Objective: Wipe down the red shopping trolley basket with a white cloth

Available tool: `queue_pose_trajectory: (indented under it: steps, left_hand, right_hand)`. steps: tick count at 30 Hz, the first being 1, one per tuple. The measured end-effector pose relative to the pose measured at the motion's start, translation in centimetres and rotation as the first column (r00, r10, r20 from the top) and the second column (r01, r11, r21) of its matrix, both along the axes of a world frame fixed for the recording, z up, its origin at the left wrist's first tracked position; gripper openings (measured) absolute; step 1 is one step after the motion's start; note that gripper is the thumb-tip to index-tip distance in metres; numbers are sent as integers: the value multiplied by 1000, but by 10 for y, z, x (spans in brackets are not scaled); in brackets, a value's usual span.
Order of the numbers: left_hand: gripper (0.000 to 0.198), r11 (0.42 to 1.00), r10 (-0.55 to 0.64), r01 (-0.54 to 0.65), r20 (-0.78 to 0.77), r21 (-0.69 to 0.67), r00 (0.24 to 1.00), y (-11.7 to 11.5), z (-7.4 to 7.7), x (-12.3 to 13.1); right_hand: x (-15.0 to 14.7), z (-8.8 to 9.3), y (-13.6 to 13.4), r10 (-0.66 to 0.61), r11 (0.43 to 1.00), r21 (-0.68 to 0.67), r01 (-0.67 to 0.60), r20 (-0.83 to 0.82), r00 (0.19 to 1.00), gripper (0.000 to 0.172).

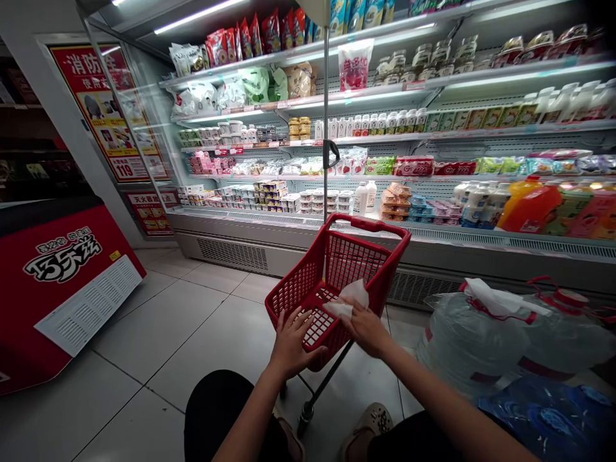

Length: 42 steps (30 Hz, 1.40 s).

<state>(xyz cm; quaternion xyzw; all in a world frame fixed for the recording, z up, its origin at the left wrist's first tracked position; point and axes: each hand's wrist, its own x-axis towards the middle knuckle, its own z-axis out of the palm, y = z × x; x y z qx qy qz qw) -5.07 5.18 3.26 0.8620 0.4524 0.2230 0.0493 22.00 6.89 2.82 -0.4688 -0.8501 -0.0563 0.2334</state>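
A red plastic basket cart stands on the floor between my legs and the fridge, its handle at the far side. My left hand rests on the near rim of the basket, fingers spread, with nothing in it. At the basket's near right side, my right hand holds a crumpled white cloth, which looks like a wipe or tissue. The cloth lies over the basket's inner right side and near edge. My right fingertips are partly hidden by it.
Behind the cart runs a stocked refrigerated shelf with a glass door and handle. A red freezer stands at left. Large water bottles sit at right, another white cloth on top. My knees and shoes are below.
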Motion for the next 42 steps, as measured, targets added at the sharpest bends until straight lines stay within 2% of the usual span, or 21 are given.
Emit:
queue_pose_trajectory:
  steps: [3,6,8,10,13,16,18,21,23,25,27,29,34,36,37,39,42]
  left_hand:
    - [77,1000,0,0,0,0,1000,-1,2,2]
    - [72,1000,0,0,-2,2,1000,-2,2,2]
    - [73,1000,-5,5,-3,3,1000,-2,2,0]
    - [73,1000,-10,10,-1,9,1000,-2,2,-1]
    - [71,1000,-11,11,5,17,1000,-1,1,-2]
    - [69,1000,-7,7,12,13,1000,-1,2,-1]
    - [68,1000,-3,2,14,10,1000,-1,3,0]
    - [65,1000,4,-4,12,5,1000,-2,4,1]
    - [64,1000,2,-2,13,5,1000,-3,5,2]
    - [66,1000,-5,5,19,10,1000,-5,6,2]
    - [66,1000,-9,8,23,9,1000,-5,7,2]
    - [64,1000,-3,3,22,0,1000,-5,8,2]
    - [61,1000,2,-2,31,-2,1000,-4,6,2]
    - [61,1000,3,-3,30,1,1000,-4,6,2]
    - [60,1000,3,-4,28,2,1000,-4,5,2]
    - [59,1000,4,-4,27,5,1000,-4,4,2]
    - [64,1000,15,-15,46,3,999,-3,2,1]
  right_hand:
    - [-27,-4,-22,189,982,-25,-188,22,982,51]
    - [-26,-2,-17,229,973,-33,-227,52,972,49]
    - [-10,2,-2,151,988,-41,-149,60,987,48]
    - [12,9,14,-4,999,-33,5,50,999,49]
    - [42,22,27,-241,970,44,239,33,970,51]
    - [49,31,23,-294,950,131,283,73,953,50]
    - [35,28,14,-233,967,130,218,117,965,48]
    - [-5,14,-4,-64,995,91,51,137,988,44]
    - [-32,6,-15,42,993,103,-54,121,992,43]
    - [-48,6,-22,132,982,122,-146,114,985,43]
    - [-50,15,-22,178,973,126,-191,108,978,43]
    - [-38,28,-15,147,980,122,-154,71,987,44]
    - [7,57,10,-112,983,128,130,-143,983,52]
    - [11,63,10,-114,981,133,142,-202,973,54]
    - [8,64,6,-81,986,128,109,-207,975,54]
    - [-3,62,-8,52,995,94,-39,-141,989,53]
    - [-22,49,-31,314,949,-6,-314,46,948,55]
